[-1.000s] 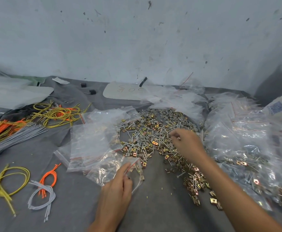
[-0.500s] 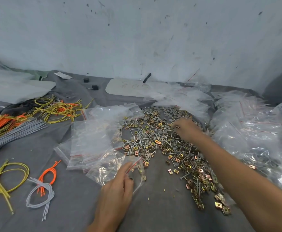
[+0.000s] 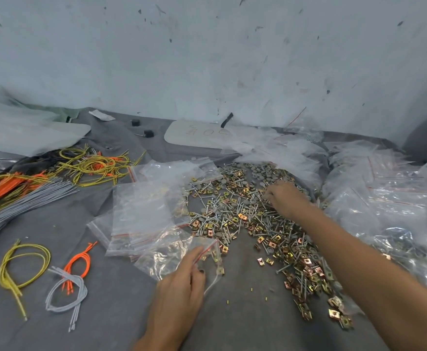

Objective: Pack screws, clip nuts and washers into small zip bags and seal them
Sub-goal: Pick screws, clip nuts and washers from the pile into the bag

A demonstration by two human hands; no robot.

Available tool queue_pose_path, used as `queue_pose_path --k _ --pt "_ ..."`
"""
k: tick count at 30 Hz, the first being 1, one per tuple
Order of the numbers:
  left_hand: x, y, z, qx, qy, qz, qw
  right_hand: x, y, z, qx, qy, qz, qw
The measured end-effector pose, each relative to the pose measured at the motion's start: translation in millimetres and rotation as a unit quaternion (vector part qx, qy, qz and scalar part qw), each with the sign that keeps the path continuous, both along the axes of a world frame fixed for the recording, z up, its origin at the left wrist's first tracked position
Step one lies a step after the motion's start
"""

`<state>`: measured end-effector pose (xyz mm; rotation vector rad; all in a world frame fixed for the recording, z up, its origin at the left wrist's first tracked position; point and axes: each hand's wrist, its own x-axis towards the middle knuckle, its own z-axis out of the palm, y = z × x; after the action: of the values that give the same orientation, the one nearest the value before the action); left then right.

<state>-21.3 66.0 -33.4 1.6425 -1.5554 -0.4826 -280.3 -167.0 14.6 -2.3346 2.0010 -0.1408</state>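
Near centre, the zip bag (image 3: 174, 252) lies long axis left-right, mouth pointing right toward the hardware pile (image 3: 242, 214); the left hand (image 3: 179, 285) pinches that mouth. Farther right, the right hand (image 3: 287, 197) reaches palm-down into the pile, its grip hidden.

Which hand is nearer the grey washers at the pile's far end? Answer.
Right. The right hand lies just short of the grey washers; the left hand holds a zip bag far nearer the person.

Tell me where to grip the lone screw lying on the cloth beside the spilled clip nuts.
Pinch the lone screw mid-shaft from above, probably, grip across its length: it lies flat on the gray cloth, apart from the pile.
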Motion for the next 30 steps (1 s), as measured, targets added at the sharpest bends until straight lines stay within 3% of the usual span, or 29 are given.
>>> queue_pose_path --k 4,7,9,12,17,19,24,30 --pt "0.4 0.1 1.2 0.002 0.002 0.004 1.0 10.5 38.4 16.1 -0.047 -0.142 0.003 0.989" --pt "0.2 0.5 1.0 0.001 0.0 0.001 1.0 34.2 102.0 20.1 -0.01 -0.288 0.066 0.955" --pt "1.2 -0.4 -0.4 0.0 -0.004 0.0 1.0 51.9 143.6 12.1 0.002 -0.326 0.12 0.938" --pt "2.1 -0.7 -2.2 0.002 -0.013 -0.003 1.0 77.9 181.0 -5.9 -0.014 -0.296 0.182 0.938" --pt "3.9 0.8 -4.9 0.016 -0.011 -0.013 1.0 102.1 193.1 -26.9 -0.054 -0.154 0.199 0.966" --pt "3.6 1.3 -5.5 0.005 -0.011 -0.012 1.0 103.1 190.7 -25.8 -0.064 -0.161 0.197 0.965" --pt "2.0 0.1 -6.2 -0.018 -0.02 0.001 1.0 83.4 162.6 -3.9 -0.112 -0.247 0.117 0.955" --pt "2.1 -0.3 -6.8 -0.011 -0.012 -0.011 1.0 54.9 69.4 15.4 -0.06 -0.144 0.025 0.987"
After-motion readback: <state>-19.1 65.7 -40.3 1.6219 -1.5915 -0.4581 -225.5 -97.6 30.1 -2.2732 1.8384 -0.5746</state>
